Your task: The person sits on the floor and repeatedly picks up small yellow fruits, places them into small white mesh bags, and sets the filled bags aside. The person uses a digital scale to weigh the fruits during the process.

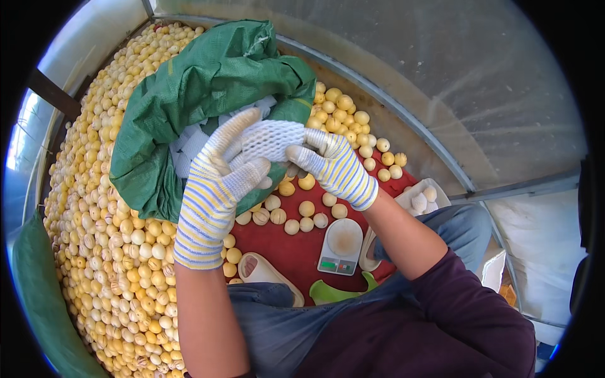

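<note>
A white foam net sleeve [274,139] is stretched between my two hands in front of the open green woven sack [189,94]. My left hand [222,175], in a striped knit glove, holds its left end, with the index finger extended along the top and the thumb below. At the other end, my right hand [331,160], gloved alike, pinches the sleeve between thumb and fingers. Some of the right fingers are hidden beneath. More foam net sleeves [191,146] fill the sack's mouth behind my left hand.
A large heap of yellow round fruit [137,264] lies left. Loose fruit [306,208] sits on red cloth [283,250] near a digital kitchen scale [341,245]. A white tray [442,191] at right holds net-wrapped fruit [419,202]. Something green [331,292] lies between my legs.
</note>
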Available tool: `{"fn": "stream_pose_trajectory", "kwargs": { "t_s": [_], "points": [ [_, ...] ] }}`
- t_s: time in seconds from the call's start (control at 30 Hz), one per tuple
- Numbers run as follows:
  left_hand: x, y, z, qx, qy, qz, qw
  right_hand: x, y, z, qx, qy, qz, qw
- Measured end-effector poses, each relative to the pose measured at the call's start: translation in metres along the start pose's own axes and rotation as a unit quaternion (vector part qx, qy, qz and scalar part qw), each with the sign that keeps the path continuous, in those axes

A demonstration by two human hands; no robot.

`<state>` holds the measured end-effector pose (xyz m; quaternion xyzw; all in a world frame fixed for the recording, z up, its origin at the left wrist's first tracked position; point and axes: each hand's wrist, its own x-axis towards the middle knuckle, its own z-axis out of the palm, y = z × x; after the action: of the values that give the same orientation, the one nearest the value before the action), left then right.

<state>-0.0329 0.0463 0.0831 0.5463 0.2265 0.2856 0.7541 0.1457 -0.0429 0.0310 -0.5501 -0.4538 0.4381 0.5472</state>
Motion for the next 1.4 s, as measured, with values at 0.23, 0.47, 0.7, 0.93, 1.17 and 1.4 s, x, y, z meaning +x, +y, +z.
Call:
{"fn": "stream_pose_trajectory", "kwargs": {
  "t_s": [0.23, 0.47, 0.7, 0.93, 1.17, 1.4],
  "points": [
    [0.012, -0.021, -0.004, 0.276, 0.072, -0.122, 0.951, -0.004, 0.180, -0.006, -0.300, -0.078, 0.198, 0.930],
    [0.020, -0.034, -0.007, 0.380, 0.113, 0.007, 0.918, -0.036, 0.311, -0.008, -0.452, -0.155, 0.402, 0.781],
    [0.029, -0.040, -0.020, 0.456, 0.111, 0.003, 0.883, -0.029, 0.284, -0.050, 0.203, 0.106, 0.465, 0.855],
    [0.032, -0.064, -0.007, 0.537, 0.019, 0.034, 0.843, -0.012, 0.147, -0.041, 0.537, -0.045, 0.202, 0.818],
    [0.026, -0.080, 0.020, 0.561, -0.001, 0.068, 0.825, -0.024, 0.070, 0.000, 0.357, -0.034, 0.190, 0.914],
    [0.014, -0.063, 0.021, 0.462, -0.055, 0.050, 0.884, -0.046, 0.040, -0.014, 0.264, 0.000, 0.173, 0.949]
  ]
}}
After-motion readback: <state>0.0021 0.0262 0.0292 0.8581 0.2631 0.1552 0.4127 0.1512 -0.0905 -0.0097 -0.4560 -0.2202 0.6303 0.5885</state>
